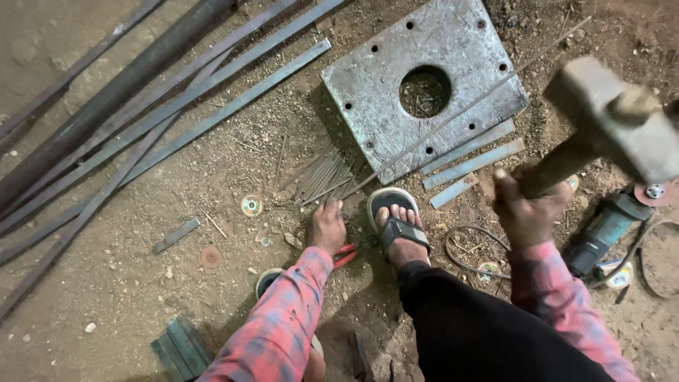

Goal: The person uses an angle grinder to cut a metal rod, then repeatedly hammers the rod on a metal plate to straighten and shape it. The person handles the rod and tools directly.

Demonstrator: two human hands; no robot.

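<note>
Dirt floor (141, 297), workshop scrap all round. Landmark: the square steel plate (424, 85) with the big round hole and small bolt holes, lying flat near the top of the view.

Far left of the plate: long flat steel bars (163, 106) laid slantwise on the floor. Below them, a short flat offcut (176, 235) and a used grinding disc (251, 206), both well apart from the plate.

Just below the plate's lower-left corner: a bundle of thin rods (322, 177). One long thin rod (467, 110) runs slantwise across the plate, its lower end near that bundle.

Left hand (327, 228) sits low on the ground below the plate's near edge, closed on a red-handled tool (344, 256); what the tool grips is hidden by the hand. A foot in a sandal (396, 219) stands just right of that hand, toes close to the plate's edge.

Right of the plate's lower corner: three short flat strips (470, 163). Right hand (527, 212) is wrapped tight round the wooden handle of a heavy hammer (612, 117), head raised high, well apart from the left hand and the rods.

Far right: angle grinder (605, 233) with cable, resting on the floor.

Progress, as a judgement: hammer up, no blow landing; whether the piece under the left hand is worked at all cannot be told.
</note>
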